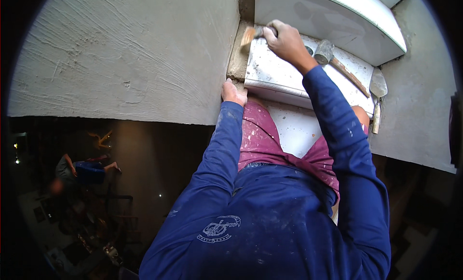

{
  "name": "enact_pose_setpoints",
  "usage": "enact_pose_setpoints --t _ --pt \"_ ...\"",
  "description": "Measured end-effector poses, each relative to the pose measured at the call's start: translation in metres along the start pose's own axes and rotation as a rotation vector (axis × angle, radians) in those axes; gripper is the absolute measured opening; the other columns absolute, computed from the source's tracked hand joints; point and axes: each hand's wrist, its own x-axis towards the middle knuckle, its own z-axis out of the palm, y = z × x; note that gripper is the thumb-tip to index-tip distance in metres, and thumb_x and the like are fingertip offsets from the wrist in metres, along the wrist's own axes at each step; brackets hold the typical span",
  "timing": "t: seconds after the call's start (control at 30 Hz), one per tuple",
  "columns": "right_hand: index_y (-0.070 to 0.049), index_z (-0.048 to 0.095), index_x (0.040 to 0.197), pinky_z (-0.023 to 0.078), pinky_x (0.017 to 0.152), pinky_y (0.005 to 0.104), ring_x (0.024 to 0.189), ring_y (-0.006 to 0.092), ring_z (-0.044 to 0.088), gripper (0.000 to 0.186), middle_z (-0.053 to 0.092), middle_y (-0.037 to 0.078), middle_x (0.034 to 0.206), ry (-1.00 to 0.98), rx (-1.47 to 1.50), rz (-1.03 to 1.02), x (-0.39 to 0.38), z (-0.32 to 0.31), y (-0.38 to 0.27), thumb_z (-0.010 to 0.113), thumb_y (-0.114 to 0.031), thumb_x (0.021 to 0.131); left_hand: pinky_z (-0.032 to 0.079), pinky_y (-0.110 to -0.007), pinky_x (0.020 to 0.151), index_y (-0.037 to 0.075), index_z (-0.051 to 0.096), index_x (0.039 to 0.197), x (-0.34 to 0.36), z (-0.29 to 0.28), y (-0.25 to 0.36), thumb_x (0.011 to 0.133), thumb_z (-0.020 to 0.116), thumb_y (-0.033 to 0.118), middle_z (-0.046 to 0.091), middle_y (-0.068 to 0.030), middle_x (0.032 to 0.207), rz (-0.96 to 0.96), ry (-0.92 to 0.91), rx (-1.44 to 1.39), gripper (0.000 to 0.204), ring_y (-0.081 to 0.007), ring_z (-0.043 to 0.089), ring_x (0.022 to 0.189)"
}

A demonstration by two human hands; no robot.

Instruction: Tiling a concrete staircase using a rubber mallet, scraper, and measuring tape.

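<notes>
A paintbrush [248, 36] with pale tan bristles is gripped in my right hand [280, 37]. Its bristles lie over the rough cement strip [238, 63] between the grey wall and the white stair step [275, 63]. My left hand [233, 93], dusty and with curled fingers, is low at the strip's near end, beside the step's front corner. Whatever may be inside those fingers is hidden. On the step, right of my right forearm, rests a mallet [324, 52] with a wooden handle. A trowel [378, 83] leans at the step's right end.
A plastered grey wall [135, 53] rises on the left, another [419, 96] on the right. Beyond the step stands a higher white step [333, 19]. Past the left wall's edge is a drop to a dim lower floor [144, 183], where a person [87, 171] is seen.
</notes>
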Motion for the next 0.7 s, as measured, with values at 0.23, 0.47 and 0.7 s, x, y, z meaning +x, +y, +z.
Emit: enact_pose_setpoints --t 0.23,0.47,0.7 --pt "-0.001 0.066 0.093 0.051 0.084 0.0468 0.094 0.0423 0.064 0.033 0.068 0.025 0.095 -0.120 -0.096 0.000 0.063 0.027 0.001 0.067 -0.032 0.081 0.030 -0.053 0.107 0.011 0.050 0.131 0.005 -0.004 -0.005 0.101 0.031 0.028 0.053 -0.0070 0.137 -0.002 -0.011 0.024 0.039 -0.0304 0.049 0.124" --pt "-0.002 0.064 0.093 0.050 0.086 0.0472 0.095 0.0430 0.064 0.029 0.068 0.025 0.095 0.025 -0.038 0.051 0.070 0.058 0.005 0.063 -0.027 0.078 0.038 -0.054 0.102 0.009 0.051 0.128 0.006 -0.002 -0.007 0.101 0.036 0.026 0.057 -0.0099 0.130 0.028 0.075 0.090 0.036 -0.0328 0.055 0.116" --pt "0.004 0.063 0.091 0.054 0.082 0.0467 0.087 0.0450 0.065 0.028 0.066 0.029 0.090 -0.081 -0.163 0.045 0.053 0.067 -0.021 0.061 -0.020 0.076 0.029 -0.052 0.110 0.010 0.047 0.136 -0.014 0.007 -0.003 0.101 0.031 0.026 0.051 -0.0096 0.138 -0.009 0.074 0.078 0.041 -0.0305 0.045 0.129"
